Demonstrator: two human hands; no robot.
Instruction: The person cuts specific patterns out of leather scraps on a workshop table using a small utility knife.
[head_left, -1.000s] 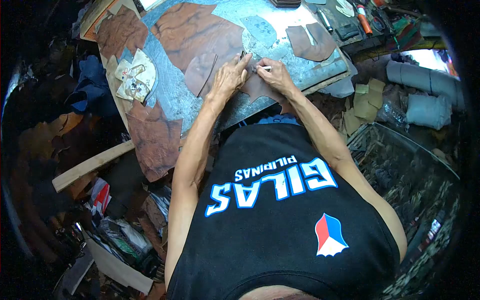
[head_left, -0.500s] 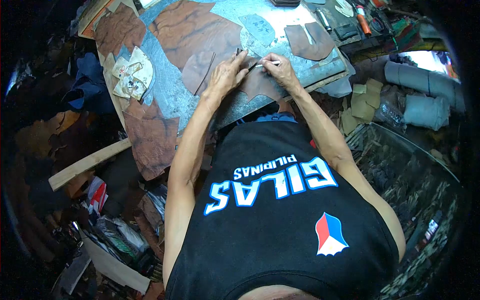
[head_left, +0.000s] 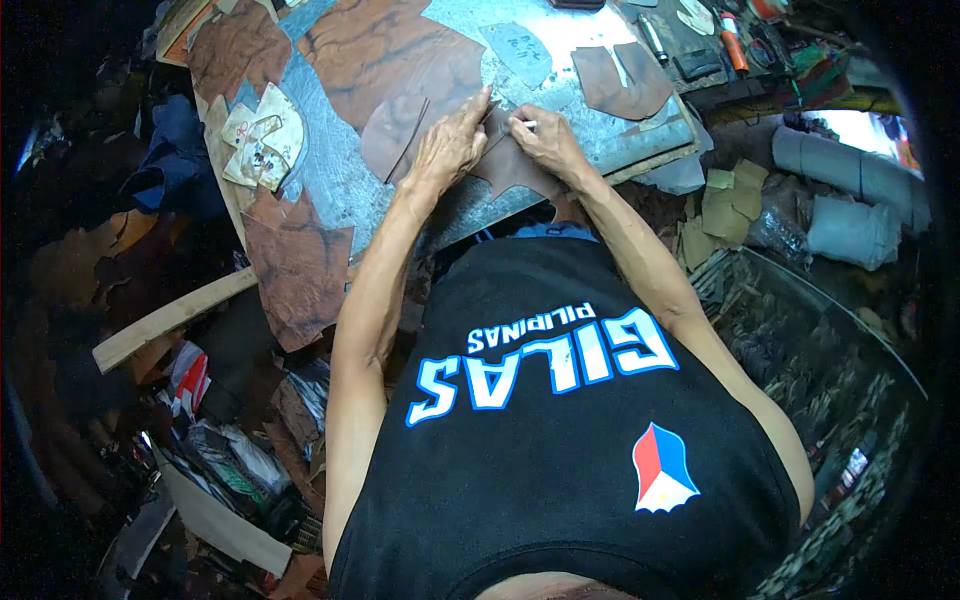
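My left hand (head_left: 452, 145) lies on a brown leather piece (head_left: 515, 170), its fingers stretched forward and pressing down. My right hand (head_left: 548, 143) is closed around a slim white pen-like tool (head_left: 529, 125), close to the fingers of the left. Its tip is too small to make out. Narrow dark strips show by my left fingertips. A thin dark leather strip (head_left: 408, 140) lies left of that hand on a rounded brown leather piece (head_left: 385, 130). Beyond both hands is a grey-blue pattern piece (head_left: 518, 55) with handwriting on it.
A large brown hide (head_left: 390, 50) covers the table's (head_left: 335, 160) far side. Cream templates (head_left: 265, 140) sit at left, a notched leather piece (head_left: 625, 85) at right. An orange-handled tool (head_left: 733, 45) lies at the back right. A wooden plank (head_left: 175, 318) juts out at lower left.
My right hand has shifted slightly left and down, turning the white tool. My left hand's fingers have straightened forward, still on the leather.
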